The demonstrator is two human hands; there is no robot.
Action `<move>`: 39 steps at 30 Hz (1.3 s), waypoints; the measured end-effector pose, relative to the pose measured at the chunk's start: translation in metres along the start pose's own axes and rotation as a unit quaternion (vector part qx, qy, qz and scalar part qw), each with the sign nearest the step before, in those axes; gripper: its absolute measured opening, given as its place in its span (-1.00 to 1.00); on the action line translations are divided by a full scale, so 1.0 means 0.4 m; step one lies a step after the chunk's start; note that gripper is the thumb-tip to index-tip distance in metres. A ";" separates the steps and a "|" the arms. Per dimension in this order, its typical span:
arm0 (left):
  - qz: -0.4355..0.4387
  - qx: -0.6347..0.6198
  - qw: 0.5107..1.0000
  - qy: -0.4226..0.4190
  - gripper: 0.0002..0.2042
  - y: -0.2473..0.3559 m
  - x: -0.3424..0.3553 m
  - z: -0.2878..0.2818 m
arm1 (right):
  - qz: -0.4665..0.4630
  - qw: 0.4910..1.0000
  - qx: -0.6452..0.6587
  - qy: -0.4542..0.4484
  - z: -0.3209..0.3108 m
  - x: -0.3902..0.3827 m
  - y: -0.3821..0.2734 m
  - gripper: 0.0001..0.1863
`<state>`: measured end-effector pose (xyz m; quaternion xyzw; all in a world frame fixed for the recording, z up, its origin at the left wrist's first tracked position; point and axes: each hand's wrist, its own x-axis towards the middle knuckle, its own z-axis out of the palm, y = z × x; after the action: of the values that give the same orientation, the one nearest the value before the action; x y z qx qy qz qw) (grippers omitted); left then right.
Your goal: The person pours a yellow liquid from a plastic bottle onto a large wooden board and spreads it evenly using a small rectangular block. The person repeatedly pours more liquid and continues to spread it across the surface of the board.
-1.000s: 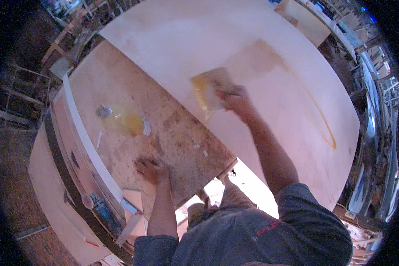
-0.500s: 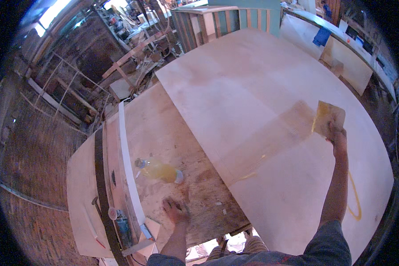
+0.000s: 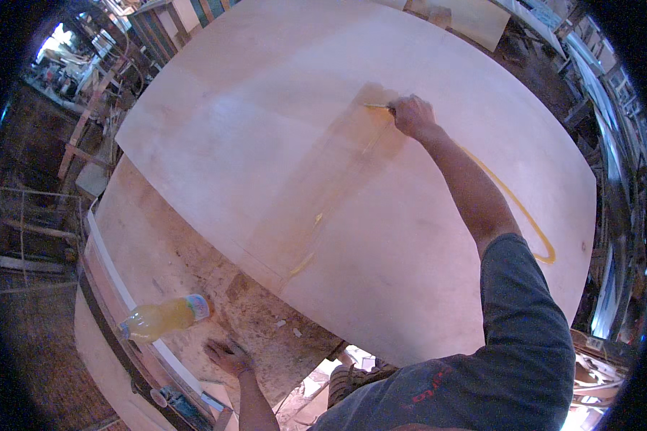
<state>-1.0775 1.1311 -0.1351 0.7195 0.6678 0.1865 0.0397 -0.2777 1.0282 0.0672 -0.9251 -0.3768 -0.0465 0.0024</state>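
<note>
My right hand [image 3: 413, 116] grips a flat, square spreader [image 3: 376, 106], seen nearly edge-on, at the far end of a damp tan band on a large pale wooden sheet [image 3: 266, 136]. Yellow liquid [image 3: 318, 218] lies in short streaks along that band, and a curved yellow line [image 3: 517, 202] runs beside my right forearm. On the bare, stained board at the lower left, my left hand [image 3: 228, 357] rests with fingers stretched out, holding nothing. A clear plastic bottle of yellowish liquid [image 3: 164, 319] lies on its side just beyond it.
A long white strip [image 3: 115, 266] and a dark bar [image 3: 106, 327] run along the left side. A small container [image 3: 176, 402] sits at the lower left. Timber frames [image 3: 90, 118] stand beyond the far left edge, and long stacked lengths [image 3: 611, 244] line the right.
My right hand has swung the spreader so that it shows nearly edge-on, on the tan band. My view has turned right, shifting the scene left. My left hand stays on the board.
</note>
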 end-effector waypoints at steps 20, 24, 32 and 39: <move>0.013 0.085 0.994 -0.072 -0.36 0.084 -0.001 -0.051 | -0.137 0.987 -0.055 -0.056 -0.043 -0.144 -0.264 -0.74; -0.046 0.075 0.974 -0.211 -0.37 0.196 0.043 -0.133 | -0.165 0.984 0.027 -0.061 -0.081 -0.398 -0.423 -0.74; 0.028 0.099 0.995 0.006 -0.32 0.108 -0.004 -0.070 | -0.159 0.966 0.064 -0.194 -0.078 -0.813 -0.791 -0.77; 0.062 0.136 0.989 0.015 -0.25 0.066 -0.010 -0.033 | -0.096 0.940 0.307 -0.110 -0.185 -0.855 -0.666 -0.69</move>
<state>-1.0569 1.1219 -0.1155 0.7555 0.6413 0.1071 -0.0804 -0.7130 0.9778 0.1027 -0.8381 -0.4578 0.1738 0.2405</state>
